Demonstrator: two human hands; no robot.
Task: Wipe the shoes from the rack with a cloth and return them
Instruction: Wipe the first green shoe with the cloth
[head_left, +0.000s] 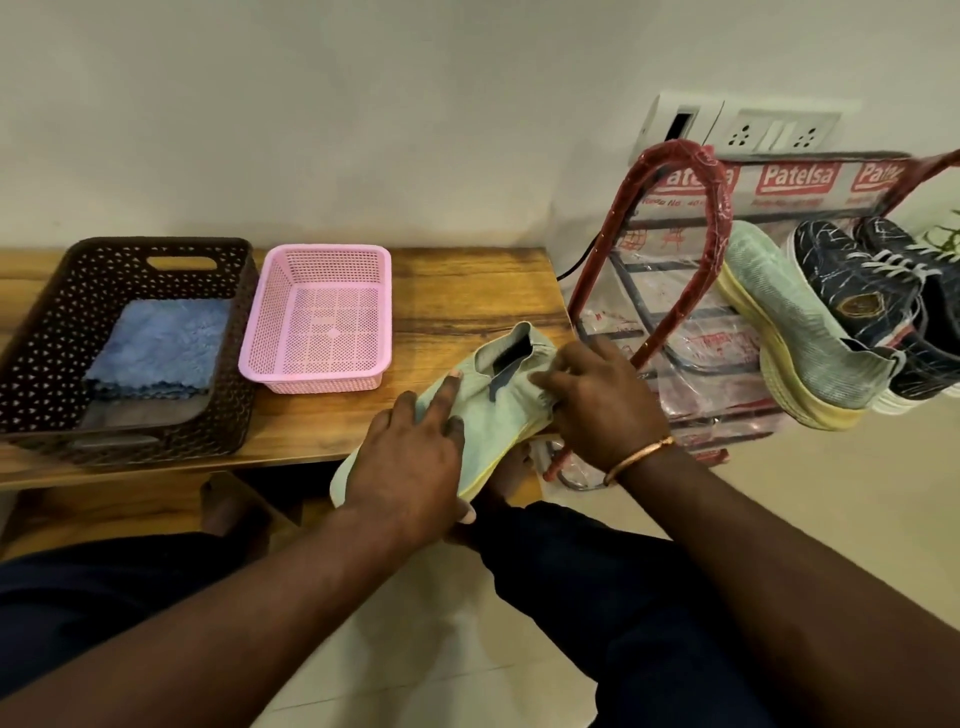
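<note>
A pale green shoe with a yellow sole (488, 405) lies across the right end of the wooden table (467, 291), its toe sticking out over the front edge. My left hand (410, 462) grips the toe end, thumb under the sole and index finger stretched along the upper. My right hand (597, 395) pinches the fabric near the shoe's opening. The matching green shoe (795, 322) leans on the red rack (675, 249) at the right, next to dark blue sneakers (862, 291). A folded blue cloth (161, 348) lies in the brown basket (52, 322).
An empty pink basket (270, 312) stands between the brown basket and the shoe. A white socket panel (748, 127) is on the wall above the rack. The rack is wrapped in printed plastic. My knees in dark trousers are below the table edge.
</note>
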